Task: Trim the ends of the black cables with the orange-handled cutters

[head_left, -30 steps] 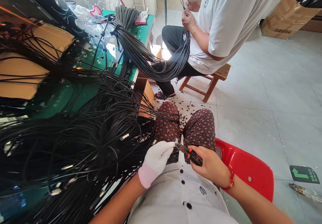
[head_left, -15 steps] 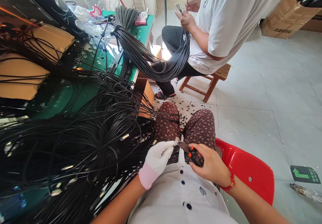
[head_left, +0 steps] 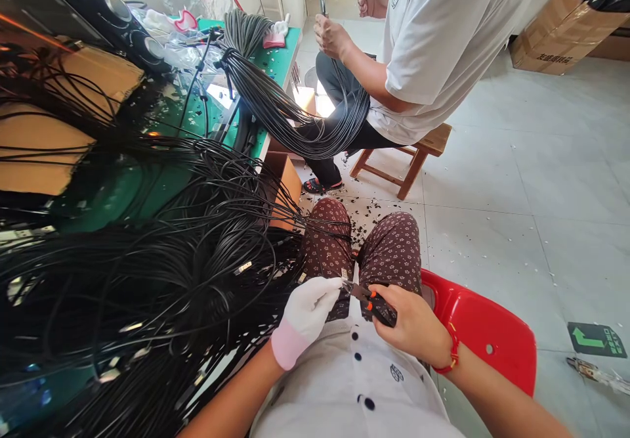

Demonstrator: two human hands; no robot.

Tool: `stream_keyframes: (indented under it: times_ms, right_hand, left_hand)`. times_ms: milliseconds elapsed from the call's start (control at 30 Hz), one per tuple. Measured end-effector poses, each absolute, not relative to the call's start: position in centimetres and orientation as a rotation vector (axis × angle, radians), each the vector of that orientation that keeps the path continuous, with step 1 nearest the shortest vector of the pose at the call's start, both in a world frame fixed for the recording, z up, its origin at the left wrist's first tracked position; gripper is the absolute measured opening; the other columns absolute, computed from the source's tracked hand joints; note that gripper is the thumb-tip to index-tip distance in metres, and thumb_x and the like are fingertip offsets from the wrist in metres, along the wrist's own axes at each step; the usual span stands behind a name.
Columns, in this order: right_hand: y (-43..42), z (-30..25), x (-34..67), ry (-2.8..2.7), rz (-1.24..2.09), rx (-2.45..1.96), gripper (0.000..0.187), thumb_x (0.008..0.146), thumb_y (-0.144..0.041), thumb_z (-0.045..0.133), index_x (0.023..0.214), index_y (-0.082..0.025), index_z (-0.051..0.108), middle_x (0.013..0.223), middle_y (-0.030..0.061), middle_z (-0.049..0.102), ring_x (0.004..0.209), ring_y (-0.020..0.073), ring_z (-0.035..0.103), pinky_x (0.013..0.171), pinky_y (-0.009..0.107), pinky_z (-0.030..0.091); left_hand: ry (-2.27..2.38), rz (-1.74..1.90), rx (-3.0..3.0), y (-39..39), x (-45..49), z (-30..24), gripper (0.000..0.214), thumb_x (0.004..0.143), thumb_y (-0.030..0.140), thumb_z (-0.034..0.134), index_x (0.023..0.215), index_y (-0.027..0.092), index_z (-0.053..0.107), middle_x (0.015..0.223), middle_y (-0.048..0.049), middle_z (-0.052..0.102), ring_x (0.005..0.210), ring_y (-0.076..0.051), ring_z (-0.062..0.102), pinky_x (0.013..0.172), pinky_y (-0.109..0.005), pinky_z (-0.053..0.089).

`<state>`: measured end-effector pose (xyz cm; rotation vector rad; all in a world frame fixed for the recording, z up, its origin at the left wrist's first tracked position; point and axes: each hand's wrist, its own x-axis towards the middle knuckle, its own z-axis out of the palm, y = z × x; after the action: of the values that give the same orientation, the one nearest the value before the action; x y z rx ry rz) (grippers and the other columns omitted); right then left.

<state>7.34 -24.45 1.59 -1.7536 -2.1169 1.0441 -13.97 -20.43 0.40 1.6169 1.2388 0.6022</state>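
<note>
My left hand [head_left: 309, 313], in a white glove with a pink cuff, pinches a small pale connector [head_left: 344, 273] above my lap. Its cable is mostly hidden by the glove. Bare, with a red bracelet at the wrist, my right hand [head_left: 411, 323] is wrapped round the cutting pliers [head_left: 363, 293], which have black handles with orange marks. The jaws of the pliers are right at the left fingertips, beside the connector; whether they bite on anything is too small to tell. A large heap of black cables [head_left: 197, 254] with connector ends lies to the left.
A co-worker in a white shirt [head_left: 443, 37] sits ahead on a wooden stool [head_left: 418, 152], holding a bundle of cables [head_left: 290, 109] that runs from the green table [head_left: 275, 73]. A red plastic stool [head_left: 492, 333] is at my right. Black scraps [head_left: 364, 221] litter the floor.
The pliers have shifted and turned slightly in my right hand. My left hand stays nearly still. The co-worker's hand with the cable ends has moved left and up.
</note>
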Motion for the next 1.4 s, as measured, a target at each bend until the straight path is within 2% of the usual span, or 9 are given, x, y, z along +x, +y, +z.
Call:
stream_keyframes:
  times_ms: [200,300,433,567,767,1033,1233,1300,1400]
  right_hand:
    - [-24.9,1.1,7.4,-2.018,1.077,-1.708,0.033,0.074,-0.018,0.053,0.106,-0.023,0.060,0.086,0.0033,0.065,0.077,0.0180,0.060,0.071,0.028,0.047]
    - [-24.6,0.7,7.3,-1.826,1.135,-1.696,0.034,0.073,-0.020,0.054,0.107,-0.022,0.058,0.087,0.0024,0.065,0.072,0.0159,0.058,0.068,0.026,0.048]
    - [-23.3,0.2,7.0,-1.480,1.220,-1.679,0.025,0.076,-0.019,0.048,0.100,-0.018,0.055,0.083,0.0017,0.062,0.071,0.0142,0.057,0.067,0.024,0.048]
    - [-21.7,-0.3,5.8,-1.273,1.251,-1.473,0.020,0.078,-0.016,0.042,0.094,-0.018,0.052,0.087,0.0027,0.060,0.082,0.0146,0.057,0.079,0.028,0.046]
    - [-20.2,0.2,3.8,-1.287,1.301,-1.367,0.009,0.074,-0.022,0.056,0.082,-0.018,0.056,0.077,-0.0007,0.059,0.065,0.0109,0.051,0.065,0.024,0.044]
    - [-20.2,0.3,4.2,-1.288,1.373,-1.306,0.009,0.073,-0.017,0.058,0.082,-0.017,0.055,0.076,-0.0017,0.060,0.063,0.0096,0.051,0.064,0.023,0.044]
    - [-20.2,0.5,4.2,-1.319,1.310,-1.328,0.005,0.075,-0.015,0.055,0.079,-0.018,0.054,0.071,-0.0033,0.056,0.064,0.0099,0.051,0.064,0.022,0.042]
    - [-20.2,0.6,3.9,-1.294,1.303,-1.348,0.006,0.074,-0.014,0.054,0.078,-0.018,0.053,0.070,-0.0035,0.055,0.064,0.0099,0.050,0.064,0.022,0.041]
    - [-20.5,0.5,3.2,-1.220,1.356,-1.342,0.006,0.072,-0.015,0.054,0.076,-0.018,0.051,0.070,-0.0034,0.054,0.063,0.0101,0.049,0.062,0.023,0.042]
  left_hand:
    - [1.268,0.637,1.439,-20.8,-13.7,0.1,0.023,0.082,0.022,0.053,0.096,0.019,0.070,0.097,-0.0067,0.071,0.088,-0.019,0.065,0.084,-0.032,0.050]
    - [1.288,0.643,1.228,-20.9,-13.4,0.2,0.026,0.081,0.027,0.054,0.100,0.016,0.068,0.088,-0.0067,0.071,0.074,-0.016,0.063,0.069,-0.028,0.052]
    - [1.260,0.570,0.997,-20.7,-13.0,1.3,0.033,0.080,0.034,0.055,0.103,0.013,0.064,0.061,0.0007,0.058,0.049,-0.009,0.049,0.045,-0.021,0.040]
    - [1.245,0.490,0.907,-20.3,-13.0,2.1,0.035,0.081,0.040,0.055,0.102,0.014,0.062,0.061,0.0009,0.058,0.044,-0.008,0.046,0.041,-0.019,0.036]
    - [1.126,0.459,0.778,-20.1,-13.6,1.4,0.031,0.080,0.043,0.057,0.094,0.015,0.059,0.057,0.0027,0.058,0.035,-0.005,0.044,0.033,-0.016,0.032]
    - [0.986,0.408,0.592,-19.3,-13.6,0.9,0.031,0.077,0.045,0.061,0.083,0.015,0.055,0.038,0.0066,0.049,0.025,-0.004,0.034,0.029,-0.014,0.024]
    - [0.992,0.416,0.713,-19.4,-13.6,0.9,0.028,0.081,0.043,0.055,0.083,0.015,0.055,0.036,0.0071,0.048,0.026,-0.004,0.033,0.032,-0.014,0.024]
    - [1.077,0.449,0.830,-19.5,-13.4,1.0,0.026,0.080,0.041,0.057,0.086,0.015,0.057,0.040,0.0068,0.050,0.031,-0.005,0.037,0.035,-0.015,0.029]
    - [1.292,0.502,1.017,-19.7,-12.9,1.2,0.027,0.072,0.034,0.065,0.091,0.015,0.062,0.061,0.0020,0.061,0.041,-0.006,0.045,0.040,-0.018,0.037]
